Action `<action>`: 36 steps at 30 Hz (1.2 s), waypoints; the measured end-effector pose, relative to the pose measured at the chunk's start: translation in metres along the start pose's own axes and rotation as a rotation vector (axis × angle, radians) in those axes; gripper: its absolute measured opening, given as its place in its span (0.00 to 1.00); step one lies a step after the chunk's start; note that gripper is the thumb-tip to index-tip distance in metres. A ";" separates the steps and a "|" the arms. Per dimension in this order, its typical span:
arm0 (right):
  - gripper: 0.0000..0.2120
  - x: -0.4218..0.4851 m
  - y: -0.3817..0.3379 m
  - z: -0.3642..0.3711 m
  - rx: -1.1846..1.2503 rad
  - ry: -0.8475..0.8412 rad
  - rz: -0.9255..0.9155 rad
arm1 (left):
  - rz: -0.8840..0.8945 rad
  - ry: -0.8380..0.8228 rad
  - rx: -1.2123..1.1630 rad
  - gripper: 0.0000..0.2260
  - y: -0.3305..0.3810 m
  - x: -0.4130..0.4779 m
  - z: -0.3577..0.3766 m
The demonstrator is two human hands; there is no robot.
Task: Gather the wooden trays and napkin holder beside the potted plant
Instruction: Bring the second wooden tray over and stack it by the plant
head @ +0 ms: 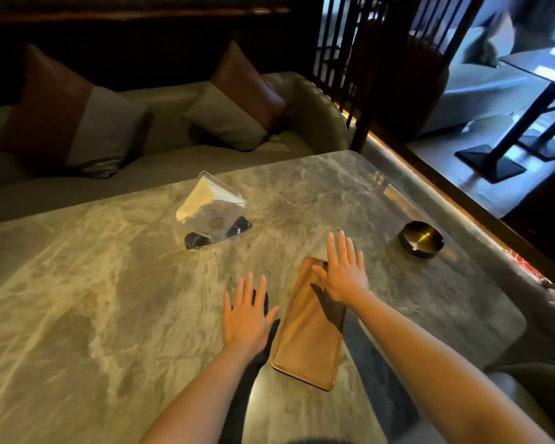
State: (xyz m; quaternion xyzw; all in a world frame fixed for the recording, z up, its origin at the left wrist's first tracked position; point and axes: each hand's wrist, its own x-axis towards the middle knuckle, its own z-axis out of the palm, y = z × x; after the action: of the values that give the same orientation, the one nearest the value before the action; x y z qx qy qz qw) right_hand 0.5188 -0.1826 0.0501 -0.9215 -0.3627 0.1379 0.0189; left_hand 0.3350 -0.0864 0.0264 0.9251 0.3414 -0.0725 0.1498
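Observation:
A long wooden tray lies flat on the marble table, running away from me. My right hand hovers flat over the tray's far right corner, fingers spread, holding nothing. Just left of the tray, my left hand is stretched out palm down above the table with its fingers apart. A clear napkin holder on a dark base, filled with white napkins, stands further back and to the left of both hands. No potted plant is in view.
A round brass ashtray sits near the table's right edge. Behind the table is a sofa with brown and grey cushions. A dark slatted screen rises at the back right, with another table beyond.

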 end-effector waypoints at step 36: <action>0.42 0.019 0.051 0.033 0.309 -0.262 0.302 | -0.489 -0.124 -0.502 0.25 0.041 -0.061 0.050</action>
State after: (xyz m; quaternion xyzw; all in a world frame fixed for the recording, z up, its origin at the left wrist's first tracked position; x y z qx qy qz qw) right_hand 0.5571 -0.2099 0.0066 -0.9256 -0.1948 0.3114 0.0913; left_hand 0.3141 -0.1690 0.0031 0.7443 0.5501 -0.0761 0.3710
